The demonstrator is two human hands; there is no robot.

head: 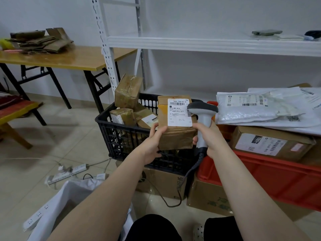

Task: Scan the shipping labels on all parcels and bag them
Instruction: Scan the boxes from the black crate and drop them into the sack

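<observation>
Scanning underway: left hand [152,145] fingers closed on a brown parcel [175,122], held above the black crate [121,133]; right hand [211,136] grips the scanner [202,110] at its label [179,112]. Several parcels remain in the crate; white bag [69,197] waits below, contents hidden.

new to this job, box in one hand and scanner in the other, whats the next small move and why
Probably tilt the scanner head toward the label and trigger it: the left hand holds the box label-up, but the right hand holds the scanner beside the label, overlapping only its right edge.
</observation>
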